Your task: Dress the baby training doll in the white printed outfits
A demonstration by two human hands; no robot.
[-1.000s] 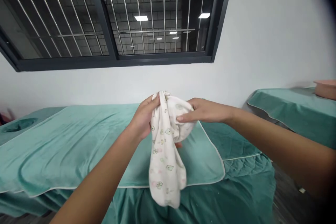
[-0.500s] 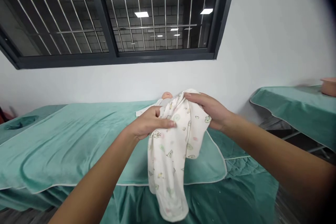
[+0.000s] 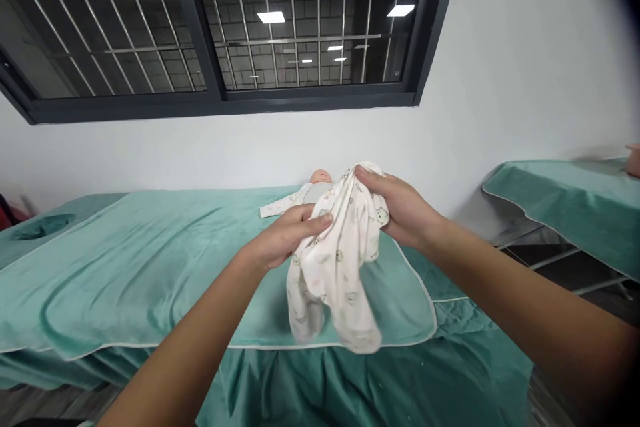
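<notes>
White baby pants (image 3: 340, 260) with small printed animals hang between my two hands, both legs dangling above the bed. My left hand (image 3: 287, 232) pinches the cloth on the left side, thumb on top. Higher up on the right, my right hand (image 3: 403, 205) grips the bunched upper part. Behind the garment a baby doll (image 3: 321, 177) lies on its back; its head and one sleeve (image 3: 283, 203) with a similar print show, while much of its body is hidden by the pants and my hands.
A green velvety cover (image 3: 150, 267) with white piping spreads over the bed against the white wall (image 3: 210, 153). A second green-covered bed (image 3: 560, 193) stands at the right, with a pinkish object (image 3: 633, 160) on it. Above is a dark-framed window (image 3: 220, 103) with metal bars.
The pants have been gathered up higher, and their legs have swung apart and to the right. Both hands keep hold, slightly higher in view. More of the doll's sleeve shows.
</notes>
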